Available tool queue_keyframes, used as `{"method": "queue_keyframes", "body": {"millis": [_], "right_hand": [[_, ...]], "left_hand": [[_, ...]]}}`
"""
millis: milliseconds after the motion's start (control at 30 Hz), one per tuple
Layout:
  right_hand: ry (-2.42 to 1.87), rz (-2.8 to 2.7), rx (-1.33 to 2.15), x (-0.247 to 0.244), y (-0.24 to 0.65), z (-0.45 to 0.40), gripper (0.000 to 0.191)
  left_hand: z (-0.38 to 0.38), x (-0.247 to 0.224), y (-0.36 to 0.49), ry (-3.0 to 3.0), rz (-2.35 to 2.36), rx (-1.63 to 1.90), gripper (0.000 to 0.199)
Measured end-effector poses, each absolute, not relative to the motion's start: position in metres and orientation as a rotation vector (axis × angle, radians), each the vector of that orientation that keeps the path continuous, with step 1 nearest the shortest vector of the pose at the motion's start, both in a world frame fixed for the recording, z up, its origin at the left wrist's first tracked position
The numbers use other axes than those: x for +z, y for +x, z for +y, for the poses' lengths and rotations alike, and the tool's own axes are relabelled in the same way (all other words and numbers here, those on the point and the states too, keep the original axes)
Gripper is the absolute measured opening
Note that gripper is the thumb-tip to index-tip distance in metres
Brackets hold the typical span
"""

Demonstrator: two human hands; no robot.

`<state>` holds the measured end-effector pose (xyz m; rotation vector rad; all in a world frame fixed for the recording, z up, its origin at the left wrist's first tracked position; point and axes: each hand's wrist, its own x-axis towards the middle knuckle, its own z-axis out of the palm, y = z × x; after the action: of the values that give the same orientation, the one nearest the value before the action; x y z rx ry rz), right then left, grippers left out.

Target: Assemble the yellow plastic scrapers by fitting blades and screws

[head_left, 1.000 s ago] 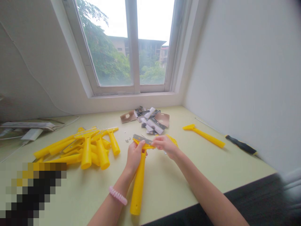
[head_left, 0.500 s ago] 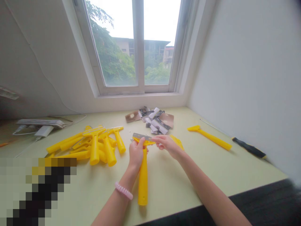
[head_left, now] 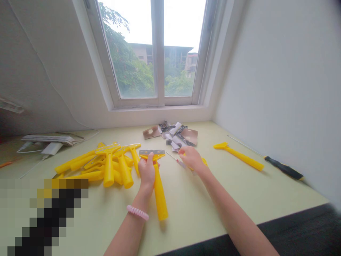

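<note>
My left hand (head_left: 147, 170) is wrapped around the neck of a yellow scraper (head_left: 160, 195), its handle pointing toward me. A metal blade (head_left: 152, 152) lies across the scraper's head, with my thumb just below it. To the right, my right hand (head_left: 192, 158) has its fingers curled together; whatever they hold, if anything, is hidden. Close beneath that hand is a small screwdriver (head_left: 180, 163) with a thin shaft and a partly red, clear handle. A yellow piece (head_left: 204, 161) shows partly behind the right hand.
Several yellow scrapers (head_left: 108, 169) are piled to the left. Torn cardboard packaging (head_left: 177, 137) lies near the window. At right are a single yellow scraper (head_left: 243, 158) and a black-handled screwdriver (head_left: 283, 168) by the wall. A power strip (head_left: 48, 139) with cables sits far left.
My right hand has left the blade and moved slightly right, uncovering the small screwdriver. My left hand has shifted left with the scraper, whose handle now slants to the right.
</note>
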<state>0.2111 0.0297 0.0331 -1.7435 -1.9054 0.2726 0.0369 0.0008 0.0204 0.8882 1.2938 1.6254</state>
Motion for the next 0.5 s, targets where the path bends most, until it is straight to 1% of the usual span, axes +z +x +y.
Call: {"method": "queue_keyframes", "body": {"millis": [133, 167, 233, 300, 433, 500], "right_hand": [[-2.073, -1.725, 0.284, 0.040, 0.255, 0.033, 0.011], [-2.124, -1.673, 0.293, 0.040, 0.265, 0.033, 0.013], [-2.171, -1.631, 0.361, 0.037, 0.278, 0.032, 0.022], [-2.192, -1.627, 0.427, 0.034, 0.284, 0.030, 0.027], [-2.221, -1.594, 0.442, 0.032, 0.282, 0.025, 0.024], [-2.202, -1.592, 0.483, 0.031, 0.281, 0.023, 0.017]], "left_hand": [[0.000, 0.018, 0.042, 0.914, 1.291, 1.565, 0.032], [0.000, 0.018, 0.043, 0.924, 1.295, 1.548, 0.032], [0.000, 0.017, 0.044, 0.947, 1.299, 1.521, 0.032], [0.000, 0.016, 0.045, 0.964, 1.298, 1.494, 0.031], [0.001, 0.013, 0.045, 0.980, 1.297, 1.448, 0.031], [0.001, 0.012, 0.045, 0.983, 1.288, 1.442, 0.031]]}}
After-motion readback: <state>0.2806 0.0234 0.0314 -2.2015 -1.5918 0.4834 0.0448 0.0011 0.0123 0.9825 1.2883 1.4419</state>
